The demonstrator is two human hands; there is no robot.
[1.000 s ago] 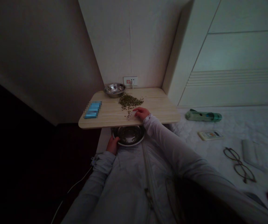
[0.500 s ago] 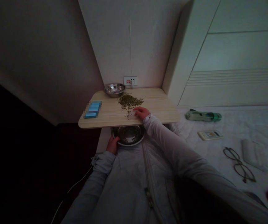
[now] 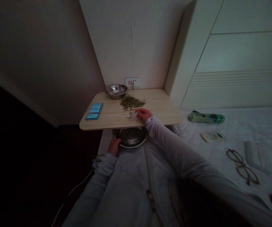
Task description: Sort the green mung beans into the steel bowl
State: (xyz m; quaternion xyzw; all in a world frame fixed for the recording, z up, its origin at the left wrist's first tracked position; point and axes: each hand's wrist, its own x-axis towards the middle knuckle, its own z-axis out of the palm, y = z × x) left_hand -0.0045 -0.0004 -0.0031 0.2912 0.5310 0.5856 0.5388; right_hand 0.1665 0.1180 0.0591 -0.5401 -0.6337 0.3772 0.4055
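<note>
One near bowl (image 3: 132, 147) is being held by the left hand (image 3: 114, 147), with its thumb over the rim; the other fingers are being hidden, so whether they are spread or pressed together cannot be told. It is being held open side up, close to the lap (image 3: 131, 167) and just below the front edge of the table (image 3: 160, 102) — likely so that it is being stopped from tipping, with its inside being shown to the eyes. A few small bits (image 3: 131, 102) are being held in it.

Most of the bits are being borne by the table, in a loose heap just beyond the right hand (image 3: 144, 114). Its forefinger is being stretched toward a pale patch (image 3: 133, 116) with dark specks, and the other fingers are being bent under. Whether anything is being pinched, or the wood is being touched, cannot be told. The arm is being laid across the table's edge, perhaps so that the hand is being held steady.

Both bowls are being seen as round and shiny, like steel. The far bowl (image 3: 115, 96) is being set at the back, perhaps out of the way. The bits are being seen as tiny, rough and green-brown — the table as flat, pale and round-cornered, with wood lines.
</note>
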